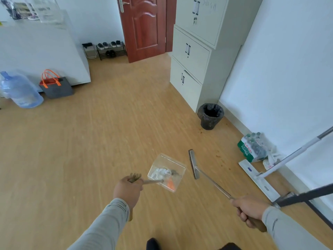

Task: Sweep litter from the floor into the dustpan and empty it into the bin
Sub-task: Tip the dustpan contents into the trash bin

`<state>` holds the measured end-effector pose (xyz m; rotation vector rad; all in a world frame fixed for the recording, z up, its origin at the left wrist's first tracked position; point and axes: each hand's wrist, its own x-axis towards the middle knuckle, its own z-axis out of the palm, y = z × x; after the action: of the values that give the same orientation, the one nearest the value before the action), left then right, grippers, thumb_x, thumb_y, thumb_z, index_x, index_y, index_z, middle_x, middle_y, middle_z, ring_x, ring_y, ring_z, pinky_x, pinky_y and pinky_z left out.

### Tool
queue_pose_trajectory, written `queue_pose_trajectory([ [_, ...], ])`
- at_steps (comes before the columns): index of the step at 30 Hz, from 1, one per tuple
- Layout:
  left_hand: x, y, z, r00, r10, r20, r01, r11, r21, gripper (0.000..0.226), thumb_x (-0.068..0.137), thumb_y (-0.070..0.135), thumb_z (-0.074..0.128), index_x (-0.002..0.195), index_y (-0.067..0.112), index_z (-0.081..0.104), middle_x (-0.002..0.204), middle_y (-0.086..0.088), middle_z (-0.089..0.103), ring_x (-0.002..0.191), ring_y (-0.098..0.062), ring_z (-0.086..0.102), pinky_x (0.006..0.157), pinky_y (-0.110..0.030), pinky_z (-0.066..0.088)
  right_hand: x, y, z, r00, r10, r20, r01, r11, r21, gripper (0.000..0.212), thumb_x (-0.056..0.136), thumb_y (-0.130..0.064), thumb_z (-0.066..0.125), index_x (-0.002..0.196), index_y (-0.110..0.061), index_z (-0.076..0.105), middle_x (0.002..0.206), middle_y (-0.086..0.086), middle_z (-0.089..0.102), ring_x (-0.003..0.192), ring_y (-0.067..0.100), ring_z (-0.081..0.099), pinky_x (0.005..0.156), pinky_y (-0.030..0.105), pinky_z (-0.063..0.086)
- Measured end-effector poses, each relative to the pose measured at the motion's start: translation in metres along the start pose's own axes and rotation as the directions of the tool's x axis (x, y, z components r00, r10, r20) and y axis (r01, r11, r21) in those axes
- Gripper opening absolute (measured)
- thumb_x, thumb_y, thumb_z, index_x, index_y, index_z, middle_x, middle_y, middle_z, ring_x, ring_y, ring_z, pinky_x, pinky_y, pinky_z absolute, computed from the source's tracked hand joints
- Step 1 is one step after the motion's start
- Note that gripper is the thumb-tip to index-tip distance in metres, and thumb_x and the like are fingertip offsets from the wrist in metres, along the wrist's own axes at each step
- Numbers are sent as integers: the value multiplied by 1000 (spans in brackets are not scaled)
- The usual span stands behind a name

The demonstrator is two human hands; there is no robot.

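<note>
We grip the loaded clear dustpan (166, 171) in our left hand (128, 189), broom (194, 165) in our right hand (249, 209); keep pan level toward the far-right lined bin (210, 116).

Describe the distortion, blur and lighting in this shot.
Head view: wide-angle bending curves the cabinet and door; soft even daylight, faint shadows; dustpan and broom slightly motion-blurred; shelf clutter top left too soft to identify.
</note>
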<state>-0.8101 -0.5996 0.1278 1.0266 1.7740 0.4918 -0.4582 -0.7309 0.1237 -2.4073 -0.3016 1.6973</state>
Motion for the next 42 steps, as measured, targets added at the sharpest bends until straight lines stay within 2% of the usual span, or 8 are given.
queue_pose_trajectory([
  [2, 22, 10, -13, 1000, -3, 27, 4, 999, -37, 15, 90, 30, 65, 90, 16, 70, 83, -6, 76, 51, -17, 52, 57, -29, 47, -5, -22, 12, 1000, 10, -1, -10, 1000, 0, 36, 100, -30, 57, 72, -11, 48, 46, 2, 46, 32, 11, 38, 39, 16, 34],
  [5, 49, 22, -24, 999, 10, 50, -4, 994, -107, 30, 88, 41, 66, 88, 11, 69, 80, -8, 76, 45, -16, 47, 55, -30, 45, -10, -51, 23, 1000, -17, -16, 17, 1000, 2, 33, 99, -30, 60, 74, -11, 51, 49, 2, 49, 35, 10, 41, 41, 18, 36],
  [8, 71, 35, -28, 997, 9, 71, 6, 981, -195, 50, 89, 58, 59, 91, 9, 70, 84, -16, 75, 44, -17, 43, 53, -29, 43, -7, -78, 31, 999, -40, -16, 40, 999, -3, 33, 99, -28, 59, 74, -9, 51, 48, 2, 49, 35, 10, 41, 42, 17, 36],
  [10, 87, 44, -27, 998, -2, 64, 16, 977, -213, 53, 91, 62, 54, 92, 12, 71, 86, -18, 75, 43, -18, 43, 54, -29, 44, 0, -95, 32, 999, -52, -13, 52, 999, -16, 32, 100, -27, 59, 76, -7, 51, 47, 3, 48, 34, 11, 41, 42, 17, 35],
  [21, 173, 139, -11, 997, -41, 58, 51, 980, -192, 51, 97, 58, 46, 96, 12, 70, 89, -20, 76, 40, -16, 40, 49, -28, 41, 84, -199, 1, 998, 28, 57, -29, 999, 31, 39, 99, -32, 59, 70, -8, 51, 52, 6, 48, 40, 13, 39, 45, 19, 36],
  [28, 217, 194, 6, 998, -13, 65, 22, 990, -143, 45, 99, 49, 48, 100, 9, 70, 89, -19, 76, 39, -17, 38, 49, -26, 39, 117, -265, -24, 998, -17, 56, 15, 1000, 26, 42, 97, -32, 60, 62, -10, 54, 55, 7, 50, 44, 15, 41, 46, 22, 39],
  [33, 244, 221, 16, 990, 1, 140, 19, 989, -148, 42, 96, 51, 53, 103, 13, 70, 89, -17, 76, 43, -17, 43, 54, -29, 41, 123, -292, -33, 998, -12, 61, 11, 1000, 21, 41, 98, -32, 59, 64, -9, 52, 52, 6, 49, 39, 15, 40, 45, 21, 39],
  [42, 325, 258, 20, 959, -45, 280, 96, 981, -170, 44, 98, 48, 52, 110, 8, 64, 82, -14, 66, 44, -17, 41, 46, -27, 37, 129, -330, -33, 998, 49, 50, -52, 996, 77, 39, 98, -35, 58, 68, -9, 54, 55, 5, 51, 40, 14, 41, 45, 21, 41],
])
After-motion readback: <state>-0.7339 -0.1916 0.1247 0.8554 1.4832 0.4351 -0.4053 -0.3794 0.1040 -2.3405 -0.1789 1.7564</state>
